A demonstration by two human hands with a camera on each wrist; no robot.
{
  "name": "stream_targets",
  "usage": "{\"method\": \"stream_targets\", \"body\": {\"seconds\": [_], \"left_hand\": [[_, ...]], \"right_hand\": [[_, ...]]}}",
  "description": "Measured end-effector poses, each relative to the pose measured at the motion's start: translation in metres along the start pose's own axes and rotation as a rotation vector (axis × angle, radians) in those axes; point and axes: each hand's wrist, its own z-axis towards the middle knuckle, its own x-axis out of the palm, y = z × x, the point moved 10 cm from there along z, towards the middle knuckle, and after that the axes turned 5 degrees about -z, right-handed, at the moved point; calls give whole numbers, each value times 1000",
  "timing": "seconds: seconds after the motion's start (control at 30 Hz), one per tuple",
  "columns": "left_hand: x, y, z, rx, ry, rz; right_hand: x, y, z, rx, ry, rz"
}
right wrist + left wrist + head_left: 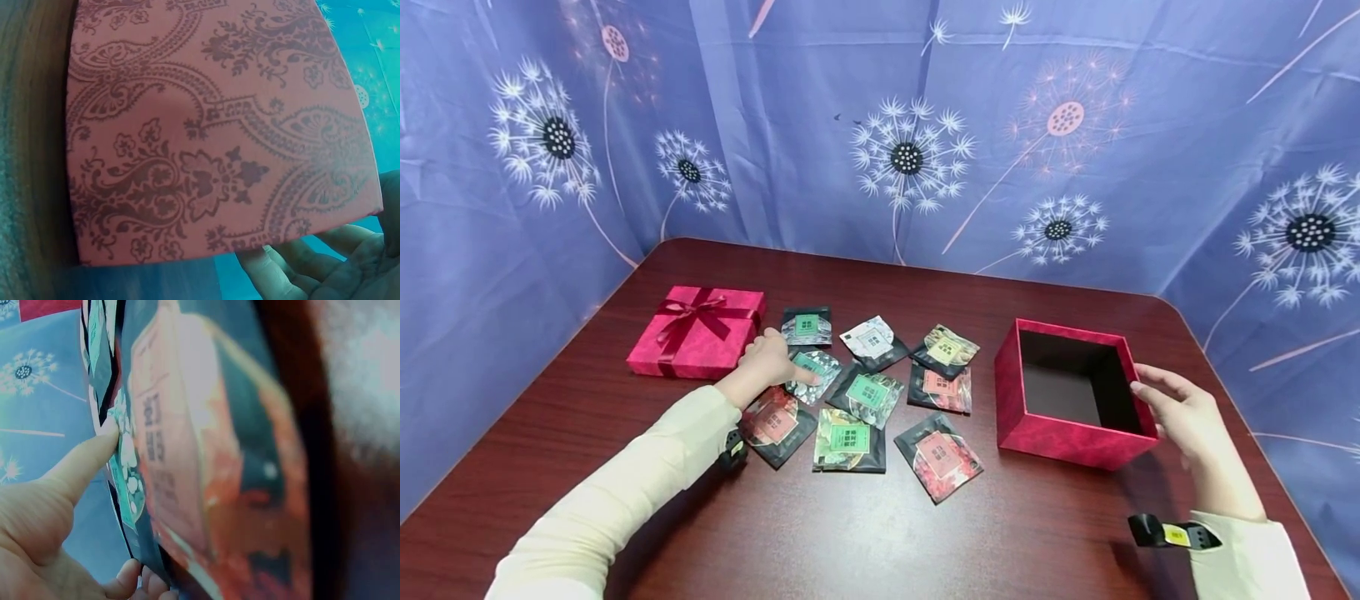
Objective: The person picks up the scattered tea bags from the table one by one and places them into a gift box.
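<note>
My left hand [765, 364] is over a tea sachet [820, 367] with a green label and a grey-white pattern. The straight thumb [94, 453] touches its face while the other fingers bend near its left edge. That sachet lies flat on the table, partly hidden by the hand. Just below it lies a red-labelled sachet [772, 423], large in the left wrist view. At the right, an open red gift box [1060, 437] stands upright, dark inside. My right hand [1187, 417] holds its right wall, thumb at the rim and fingers [269, 275] along the outside.
A red lid [730, 354] with a ribbon bow lies at the left. Several other sachets, including a white one [867, 337] and a yellow-labelled one [947, 350], spread over the middle of the dark wooden table [880, 550]. A blue dandelion curtain [790, 125] hangs behind.
</note>
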Motion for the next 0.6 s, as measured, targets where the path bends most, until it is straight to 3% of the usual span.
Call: {"method": "stream_targets", "body": {"seconds": [0.17,0.27,0.47,0.6], "left_hand": [[4,1,1,-11,87,-31],[3,-1,2,25,120,-18],[-3,-6,1,121,168,-17],[-5,-9,0,162,205,-75]], "right_hand": [[2,-5,1,34,67,158],[4,-6,2,47,102,216],[5,-7,3,58,148,235],[5,-8,3,63,153,237]]}}
